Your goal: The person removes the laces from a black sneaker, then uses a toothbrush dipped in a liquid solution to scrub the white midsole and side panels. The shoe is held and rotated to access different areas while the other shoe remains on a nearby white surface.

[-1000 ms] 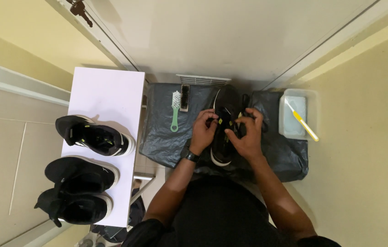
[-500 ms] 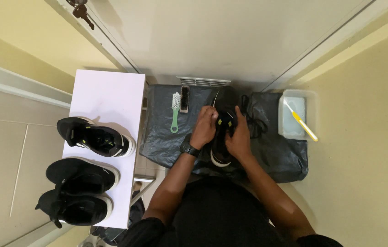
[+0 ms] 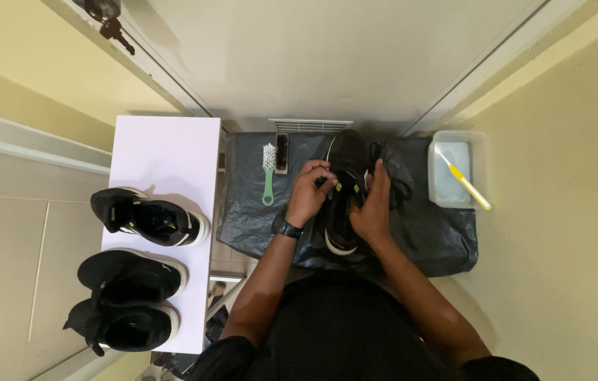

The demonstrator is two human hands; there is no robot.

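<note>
Black sneaker (image 3: 343, 204) (white-soled) gripped by both hands, left hand (image 3: 311, 192) and right hand (image 3: 373, 204).

Green brush (image 3: 268, 175) left, water tub (image 3: 458, 169) right; bag (image 3: 426, 236) between lies open.

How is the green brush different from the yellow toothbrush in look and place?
The green brush has a wide white bristle head and lies flat on the dark plastic sheet, near the left hand. The yellow toothbrush is thinner and rests slanted across the clear plastic tub, beyond the right hand. Neither hand touches either brush.
</note>
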